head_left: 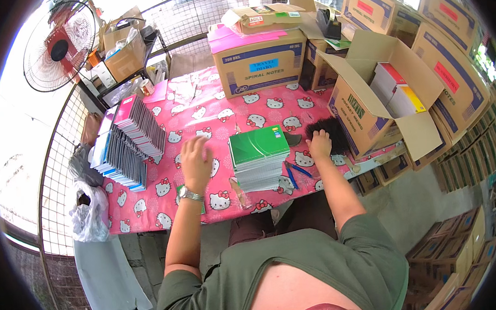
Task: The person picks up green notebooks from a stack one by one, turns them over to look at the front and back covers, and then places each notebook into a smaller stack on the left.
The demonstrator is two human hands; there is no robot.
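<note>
In the middle of the table stands a tall stack of green-covered notebooks [258, 145]. My left hand [196, 157] is raised to the left of it, fingers loosely bent and apart, holding nothing. A watch is on that wrist. To the right of the stack, my right hand [320, 145] is closed at a brush with black bristles [335, 132]; its fingers partly cover the brush. What looks like its dark handle [292, 140] juts out toward the stack. Pliers with blue handles [300, 170] lie between the notebooks and my right forearm.
Stacks of notebooks with pink [140, 125] and blue [122, 161] covers stand at the left. An open carton [363, 112] with notebooks inside is at the right. A closed carton [261, 64] sits at the back. A fan [59, 51] stands far left; more cartons [449, 82] rise at right.
</note>
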